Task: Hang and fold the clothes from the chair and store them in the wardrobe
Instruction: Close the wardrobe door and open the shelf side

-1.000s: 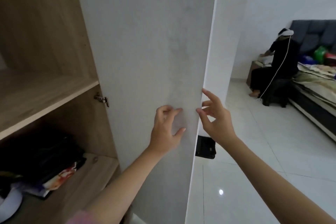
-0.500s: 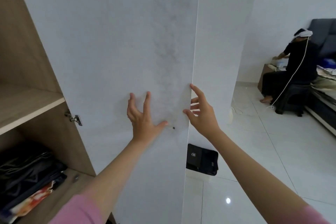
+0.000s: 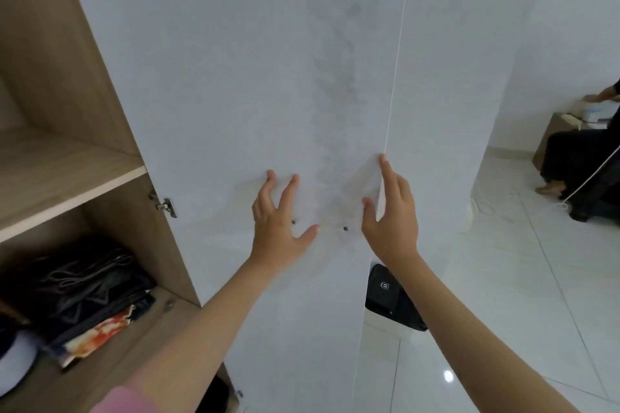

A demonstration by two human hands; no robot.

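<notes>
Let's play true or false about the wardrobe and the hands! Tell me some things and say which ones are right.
1. Both hands are on the white wardrobe door. True: the left hand lies flat with spread fingers, and the right hand is at the door's edge.
2. The lower shelf holds folded clothes. True.
3. The right hand holds a hanger. False: it holds nothing.
4. The wardrobe door is fully shut. False: it stands open, and the shelves show.
5. A black bag lies on the floor. True.
</notes>
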